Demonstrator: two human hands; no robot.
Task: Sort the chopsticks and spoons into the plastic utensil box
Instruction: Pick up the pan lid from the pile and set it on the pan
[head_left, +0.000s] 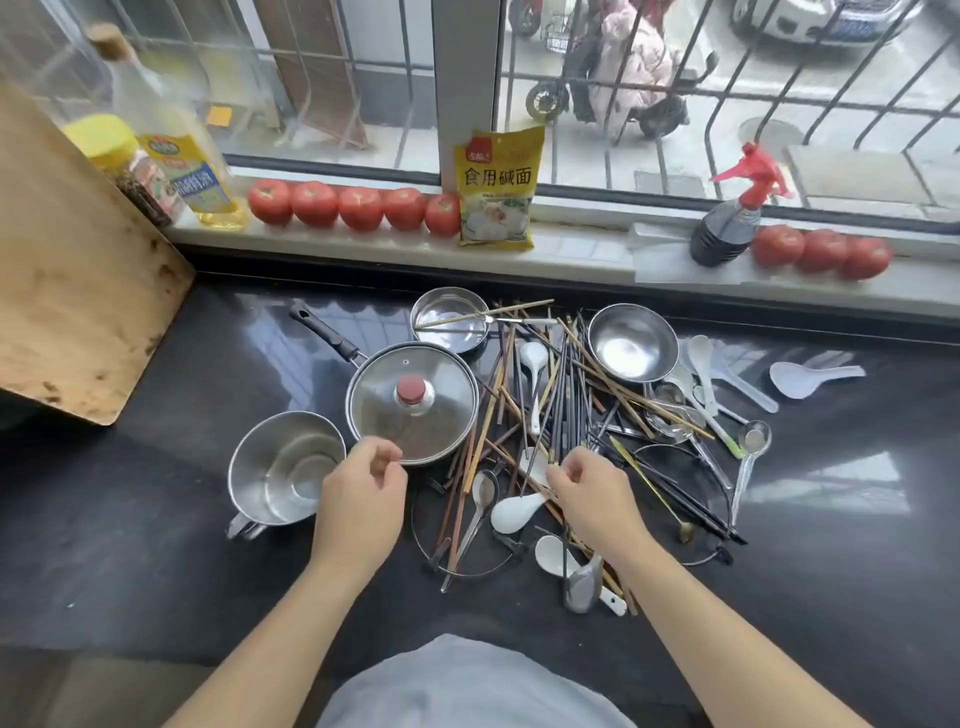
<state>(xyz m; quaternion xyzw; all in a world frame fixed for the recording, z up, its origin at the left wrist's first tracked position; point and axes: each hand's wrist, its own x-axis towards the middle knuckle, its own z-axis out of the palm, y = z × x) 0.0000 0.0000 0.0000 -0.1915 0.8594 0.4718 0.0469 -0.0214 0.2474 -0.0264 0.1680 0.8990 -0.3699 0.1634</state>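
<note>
A tangled pile of wooden and dark chopsticks (563, 395) lies on the black counter (156, 519), mixed with spoons. Among them are a white ceramic spoon (514, 512), a metal spoon (483, 491) and several clear and white plastic spoons (810, 376) at the right. My right hand (592, 493) hovers over the near end of the pile, fingers curled down at the tips of some dark chopsticks; whether it pinches any is unclear. My left hand (358, 499) hangs loosely curled and holds nothing, just in front of the lidded pan (413, 410). No plastic utensil box is in view.
A steel mug (283, 467) stands left of my left hand. Two steel bowls (449, 317) (634, 340) sit behind the pile. Wire trivets (467, 566) lie under the utensils. A wooden board (67, 270) leans at the left. Tomatoes (358, 208), bottles and a spray bottle (727, 228) line the sill.
</note>
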